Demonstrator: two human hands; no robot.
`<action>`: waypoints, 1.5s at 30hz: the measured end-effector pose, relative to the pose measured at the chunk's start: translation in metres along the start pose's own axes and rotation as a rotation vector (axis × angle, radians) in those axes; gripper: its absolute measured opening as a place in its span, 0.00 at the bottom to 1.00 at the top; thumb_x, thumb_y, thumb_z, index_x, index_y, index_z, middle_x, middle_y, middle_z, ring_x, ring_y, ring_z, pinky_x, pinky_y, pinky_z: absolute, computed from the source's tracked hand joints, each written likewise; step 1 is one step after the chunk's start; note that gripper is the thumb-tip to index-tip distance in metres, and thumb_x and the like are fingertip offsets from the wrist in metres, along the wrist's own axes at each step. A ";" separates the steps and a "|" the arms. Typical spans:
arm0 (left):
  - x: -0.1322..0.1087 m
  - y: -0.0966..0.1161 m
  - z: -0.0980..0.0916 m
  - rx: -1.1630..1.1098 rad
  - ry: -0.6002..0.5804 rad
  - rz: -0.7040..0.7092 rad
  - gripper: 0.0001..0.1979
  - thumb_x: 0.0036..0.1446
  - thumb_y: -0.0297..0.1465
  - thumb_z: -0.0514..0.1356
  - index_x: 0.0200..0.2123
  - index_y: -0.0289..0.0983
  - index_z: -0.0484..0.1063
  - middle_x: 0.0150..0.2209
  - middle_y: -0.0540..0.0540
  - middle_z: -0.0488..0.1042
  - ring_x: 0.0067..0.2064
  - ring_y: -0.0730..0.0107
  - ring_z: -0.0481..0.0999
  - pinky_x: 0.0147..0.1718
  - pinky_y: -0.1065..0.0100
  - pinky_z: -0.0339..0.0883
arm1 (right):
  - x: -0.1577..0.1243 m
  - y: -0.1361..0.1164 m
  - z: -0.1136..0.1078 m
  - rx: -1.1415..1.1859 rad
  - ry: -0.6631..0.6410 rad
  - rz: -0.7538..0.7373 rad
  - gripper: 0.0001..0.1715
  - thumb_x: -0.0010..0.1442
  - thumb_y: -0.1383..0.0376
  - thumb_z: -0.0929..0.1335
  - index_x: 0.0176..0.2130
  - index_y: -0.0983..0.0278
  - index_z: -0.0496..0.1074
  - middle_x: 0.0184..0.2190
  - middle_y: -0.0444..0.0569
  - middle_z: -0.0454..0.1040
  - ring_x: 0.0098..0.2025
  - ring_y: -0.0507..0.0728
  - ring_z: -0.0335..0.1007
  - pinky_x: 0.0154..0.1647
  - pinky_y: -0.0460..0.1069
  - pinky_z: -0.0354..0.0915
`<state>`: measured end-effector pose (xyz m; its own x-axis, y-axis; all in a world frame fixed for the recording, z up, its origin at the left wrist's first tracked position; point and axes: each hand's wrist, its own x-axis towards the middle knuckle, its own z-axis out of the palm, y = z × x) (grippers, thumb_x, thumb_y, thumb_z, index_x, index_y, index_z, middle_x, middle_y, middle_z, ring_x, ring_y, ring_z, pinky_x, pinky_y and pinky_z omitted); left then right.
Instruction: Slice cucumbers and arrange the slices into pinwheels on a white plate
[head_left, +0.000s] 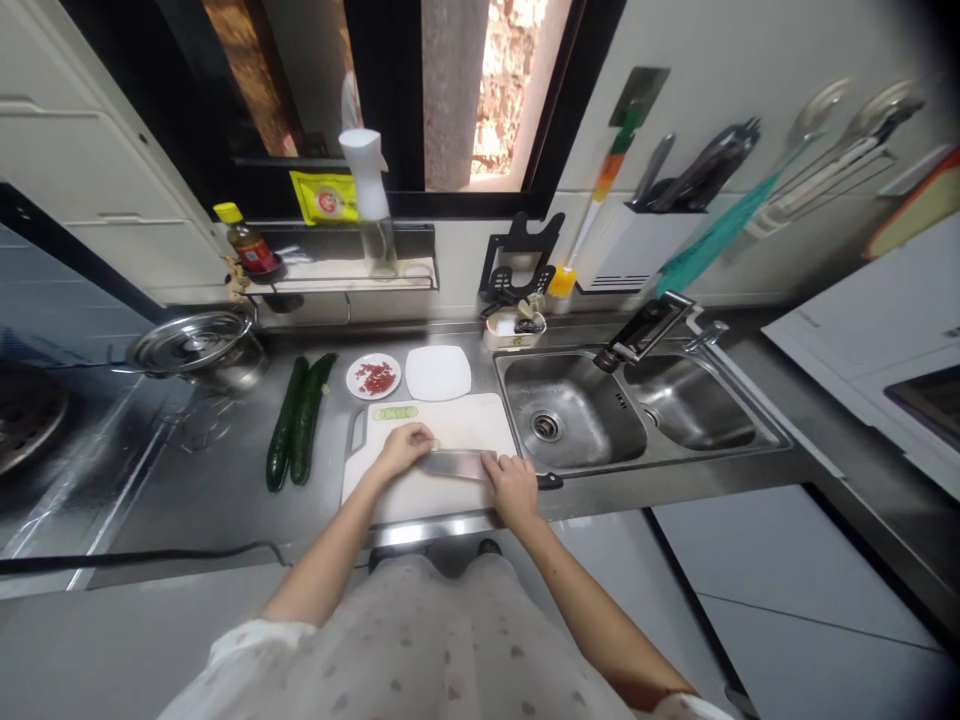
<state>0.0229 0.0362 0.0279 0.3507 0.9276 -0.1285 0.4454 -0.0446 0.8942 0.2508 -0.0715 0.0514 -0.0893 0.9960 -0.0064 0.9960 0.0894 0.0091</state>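
A white cutting board [457, 425] lies on the steel counter in front of me. My left hand [403, 446] rests on it with fingers curled over a small piece of cucumber, mostly hidden under them. My right hand [511, 487] grips a cleaver [459, 464] whose wide blade lies across the board right beside my left fingers; the black handle end pokes out past my hand. A short row of cucumber slices [395, 412] sits at the board's far edge.
Two whole cucumbers [296, 433] lie left of the board. Behind it stand a small plate of chopped red chili [373, 377] and an empty white plate [438, 372]. A double sink [600, 415] is at right, a lidded pot [196, 347] at left.
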 end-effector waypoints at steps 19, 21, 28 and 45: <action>0.064 -0.029 -0.005 0.400 0.250 -0.194 0.11 0.57 0.33 0.59 0.42 0.39 0.75 0.37 0.46 0.78 0.38 0.66 0.74 0.37 0.70 0.62 | -0.004 0.018 0.011 0.027 -0.084 0.055 0.25 0.59 0.66 0.66 0.56 0.57 0.69 0.36 0.51 0.72 0.41 0.58 0.61 0.41 0.51 0.48; 0.065 -0.031 -0.005 0.417 0.249 -0.180 0.11 0.57 0.33 0.58 0.43 0.39 0.75 0.38 0.46 0.78 0.39 0.66 0.74 0.37 0.69 0.62 | -0.005 0.018 0.013 0.032 -0.075 0.059 0.25 0.59 0.66 0.66 0.56 0.56 0.69 0.36 0.50 0.72 0.41 0.57 0.61 0.41 0.50 0.48; 0.066 -0.036 -0.006 0.519 0.226 -0.116 0.13 0.59 0.30 0.55 0.46 0.39 0.74 0.38 0.44 0.77 0.42 0.62 0.73 0.41 0.67 0.63 | -0.003 0.016 0.012 0.046 -0.042 0.037 0.22 0.60 0.65 0.66 0.54 0.58 0.71 0.35 0.49 0.72 0.39 0.57 0.61 0.40 0.51 0.47; 0.062 -0.026 -0.008 0.647 0.228 -0.163 0.11 0.59 0.35 0.55 0.33 0.38 0.77 0.42 0.41 0.71 0.49 0.56 0.65 0.46 0.62 0.63 | 0.000 0.012 0.009 0.050 -0.063 0.031 0.22 0.60 0.66 0.66 0.54 0.57 0.71 0.34 0.49 0.72 0.39 0.56 0.62 0.39 0.50 0.47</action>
<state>0.0261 0.0978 0.0000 0.0875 0.9927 -0.0826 0.9028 -0.0440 0.4279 0.2633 -0.0709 0.0422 -0.0592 0.9958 -0.0699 0.9976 0.0566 -0.0394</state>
